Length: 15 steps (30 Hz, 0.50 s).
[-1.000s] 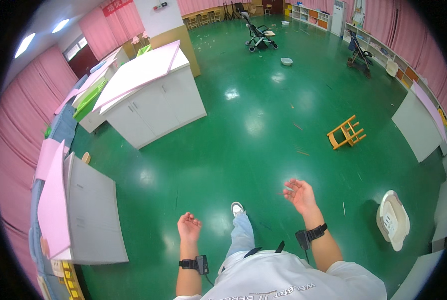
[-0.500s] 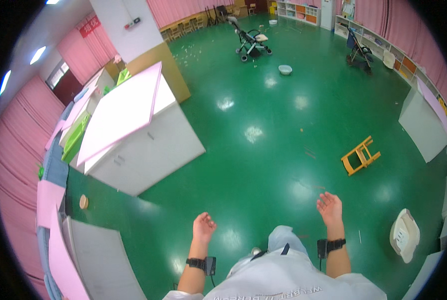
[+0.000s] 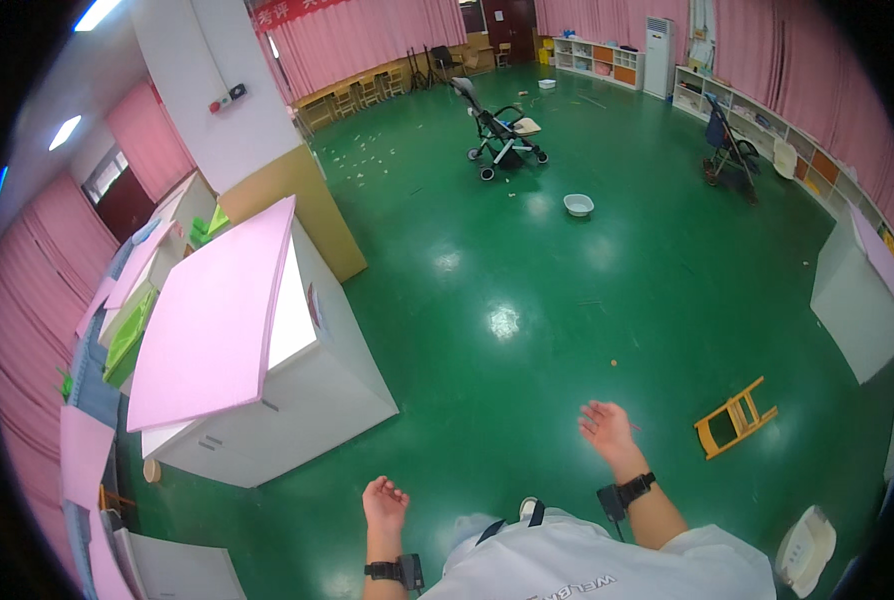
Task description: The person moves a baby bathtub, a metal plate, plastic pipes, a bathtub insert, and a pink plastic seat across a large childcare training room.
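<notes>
Slatted wooden chair (image 3: 736, 415) lies on glossy floor (image 3: 547, 290), left hand (image 3: 384, 505) and right hand (image 3: 610, 432) empty, fingers (image 3: 594, 417) half-curled.

A white short-sleeved shirt (image 3: 657, 575) bears grey lettering (image 3: 597, 583); black straps (image 3: 635, 488) circle both wrists, each carrying a small black box (image 3: 611, 502), the right trailing a thin dark cable (image 3: 620, 529). One shoe (image 3: 530, 506) looks whitish.

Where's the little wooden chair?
In the head view, the wooden chair lies on the floor at lower right, beyond the pale tub and right of the right hand.
</notes>
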### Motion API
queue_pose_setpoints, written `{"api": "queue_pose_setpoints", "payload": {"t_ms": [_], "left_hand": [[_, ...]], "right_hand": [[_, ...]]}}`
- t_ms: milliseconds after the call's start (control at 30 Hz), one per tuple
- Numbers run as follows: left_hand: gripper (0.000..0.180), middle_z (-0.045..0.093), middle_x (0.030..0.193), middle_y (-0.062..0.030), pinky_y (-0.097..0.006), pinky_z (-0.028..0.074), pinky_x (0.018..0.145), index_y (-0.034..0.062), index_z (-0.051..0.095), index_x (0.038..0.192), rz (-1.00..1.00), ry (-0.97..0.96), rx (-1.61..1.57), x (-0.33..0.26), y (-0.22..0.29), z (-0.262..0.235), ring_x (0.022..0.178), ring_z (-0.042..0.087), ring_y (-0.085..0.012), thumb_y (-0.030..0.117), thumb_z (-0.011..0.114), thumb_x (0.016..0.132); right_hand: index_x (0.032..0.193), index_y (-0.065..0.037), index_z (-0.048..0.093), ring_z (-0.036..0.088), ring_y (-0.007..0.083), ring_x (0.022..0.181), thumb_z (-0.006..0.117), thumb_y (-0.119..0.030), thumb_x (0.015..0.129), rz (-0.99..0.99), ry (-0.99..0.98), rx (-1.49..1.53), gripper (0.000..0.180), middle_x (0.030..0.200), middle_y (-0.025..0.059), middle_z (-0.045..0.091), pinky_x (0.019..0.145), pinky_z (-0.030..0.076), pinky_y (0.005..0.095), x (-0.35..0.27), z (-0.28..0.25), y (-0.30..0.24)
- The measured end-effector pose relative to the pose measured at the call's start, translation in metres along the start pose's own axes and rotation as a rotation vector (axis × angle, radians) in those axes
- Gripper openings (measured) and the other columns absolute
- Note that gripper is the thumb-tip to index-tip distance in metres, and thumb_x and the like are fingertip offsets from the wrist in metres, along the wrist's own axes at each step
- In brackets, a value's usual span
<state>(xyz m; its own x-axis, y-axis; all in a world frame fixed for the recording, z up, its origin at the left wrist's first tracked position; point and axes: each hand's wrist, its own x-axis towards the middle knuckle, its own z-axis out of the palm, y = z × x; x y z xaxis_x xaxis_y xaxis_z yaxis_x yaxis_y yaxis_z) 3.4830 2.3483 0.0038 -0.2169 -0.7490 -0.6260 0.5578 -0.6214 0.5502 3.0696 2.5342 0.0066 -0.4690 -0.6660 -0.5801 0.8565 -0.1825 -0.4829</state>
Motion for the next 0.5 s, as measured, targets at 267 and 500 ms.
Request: {"api": "queue_pose_setpoints", "payload": {"t_ms": [267,500], "left_hand": [[0.006,0.051,0.065,0.0015,-0.033,0.040,0.057,0.0127,0.052,0.078,0.017,-0.021,-0.161,0.176,0.039,0.116,0.058,0.047,-0.0154,0.018,0.051,0.080],[0.006,0.048,0.063,0.0010,-0.032,0.038,0.057,0.0114,0.053,0.078,-0.051,-0.097,-0.134,0.368,0.120,0.265,0.058,0.045,-0.0161,0.016,0.051,0.081]], "right_hand": [[0.091,-0.008,0.056,0.059,0.0233,0.078,0.049,-0.024,0.084,0.061,-0.197,-0.154,0.020,0.092,0.0080,0.062,0.070,0.048,0.0350,0.189,0.186,-0.048],[0.091,-0.009,0.057,0.060,0.0234,0.074,0.049,-0.024,0.082,0.039,-0.032,-0.007,0.019,0.090,0.0076,0.063,0.068,0.049,0.0350,0.350,0.252,-0.093]]}}
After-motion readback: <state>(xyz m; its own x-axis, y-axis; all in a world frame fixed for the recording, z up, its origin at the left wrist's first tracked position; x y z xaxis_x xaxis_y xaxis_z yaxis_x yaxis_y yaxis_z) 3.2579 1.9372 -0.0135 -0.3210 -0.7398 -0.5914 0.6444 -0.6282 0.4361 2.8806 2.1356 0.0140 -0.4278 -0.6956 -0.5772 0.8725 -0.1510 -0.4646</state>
